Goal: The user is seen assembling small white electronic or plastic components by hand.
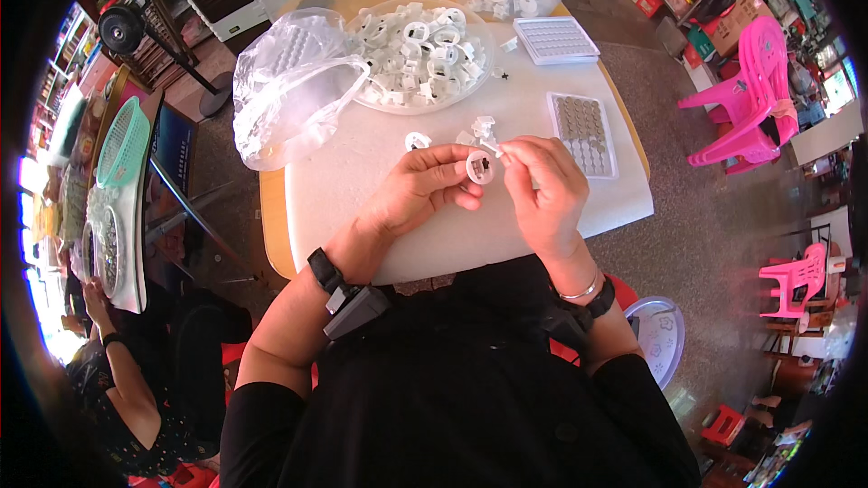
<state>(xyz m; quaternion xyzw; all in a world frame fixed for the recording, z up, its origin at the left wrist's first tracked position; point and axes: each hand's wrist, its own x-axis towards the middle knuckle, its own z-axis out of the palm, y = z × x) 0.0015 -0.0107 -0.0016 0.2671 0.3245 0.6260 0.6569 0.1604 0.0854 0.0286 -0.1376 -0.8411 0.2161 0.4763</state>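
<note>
Above the white-topped bench (316, 208), a crinkled clear plastic bag (287, 108) is bunched beside a round bowl (420, 110) heaped with white plastic pieces (416, 50). A smooth white ring (477, 169) is pinched by the left hand (420, 185), a small white piece (497, 153) by the right hand (547, 183). Rightward, greyish bits (583, 122) are held in a flat rectangular tray (610, 161).
</note>
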